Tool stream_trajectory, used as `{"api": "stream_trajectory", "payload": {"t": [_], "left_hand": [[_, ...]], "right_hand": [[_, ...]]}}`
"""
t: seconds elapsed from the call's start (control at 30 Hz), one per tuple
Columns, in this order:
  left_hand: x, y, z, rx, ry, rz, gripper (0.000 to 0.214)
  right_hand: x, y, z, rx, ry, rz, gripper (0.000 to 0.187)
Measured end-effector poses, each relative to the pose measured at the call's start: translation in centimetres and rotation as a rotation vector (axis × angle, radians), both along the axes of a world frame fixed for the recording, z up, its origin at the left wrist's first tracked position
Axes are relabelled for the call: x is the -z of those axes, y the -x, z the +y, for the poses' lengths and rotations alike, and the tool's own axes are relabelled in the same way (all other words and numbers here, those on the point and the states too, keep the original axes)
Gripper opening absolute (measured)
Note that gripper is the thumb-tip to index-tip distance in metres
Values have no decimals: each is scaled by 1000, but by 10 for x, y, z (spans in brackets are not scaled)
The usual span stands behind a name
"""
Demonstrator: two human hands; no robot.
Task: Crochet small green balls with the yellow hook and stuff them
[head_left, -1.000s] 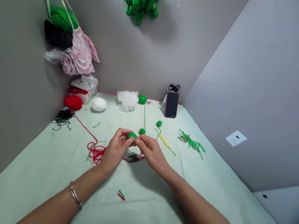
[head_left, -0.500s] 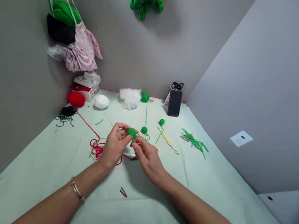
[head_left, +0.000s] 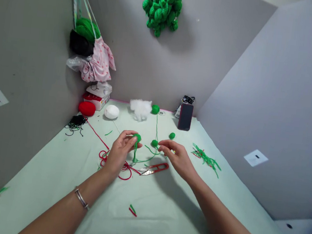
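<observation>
My left hand is closed on a small green crocheted ball, with loops of green yarn hanging below it. A strand of that yarn runs right across the cloth toward another small green ball. Just right of that ball, my right hand hovers with thumb and forefinger slightly apart and nothing visible between them. A yellow-handled crochet hook is almost wholly hidden behind this hand. Orange-handled thread snips lie between my hands, their blades near the red yarn.
Along the back stand a red yarn ball, a white yarn ball, white stuffing, a green yarn ball and a phone. Green yarn scraps lie right, black yarn left. A green cluster hangs above.
My right hand has let go of the green crocheted ball and moved right, over the crochet hook. My left hand keeps the ball. The snips now show, and the view has shifted.
</observation>
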State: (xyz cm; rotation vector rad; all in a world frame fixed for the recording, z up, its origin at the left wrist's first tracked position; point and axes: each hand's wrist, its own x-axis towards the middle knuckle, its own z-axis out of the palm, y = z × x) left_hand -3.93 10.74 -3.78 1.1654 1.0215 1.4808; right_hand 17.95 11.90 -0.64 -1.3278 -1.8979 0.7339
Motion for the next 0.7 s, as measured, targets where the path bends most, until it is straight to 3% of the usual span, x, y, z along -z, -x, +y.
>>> {"api": "stream_trajectory", "payload": {"t": [0.1,0.23,0.33,0.4,0.5,0.6,0.7], "left_hand": [[5,-1,2,42,3,116,23],[11,0,0,61,-64,338,17],[15,1,1,88,-119,498,18],[19,2,3,122,-144,576,16],[23,2,5,160,-161,651,15],[18,3,2,177,-164,679,21],[1,13,-3,206,-164,672,30]], "right_hand": [[-10,4,20,-42,4,-127,23],[-14,23,72,-15,-54,-348,18],[-7,48,115,-29,-128,-523,18],[0,68,139,-65,-185,-625,33],[12,95,167,-148,-261,-726,34],[21,111,188,-219,-290,-771,35],[24,113,208,-230,-283,-742,37]]}}
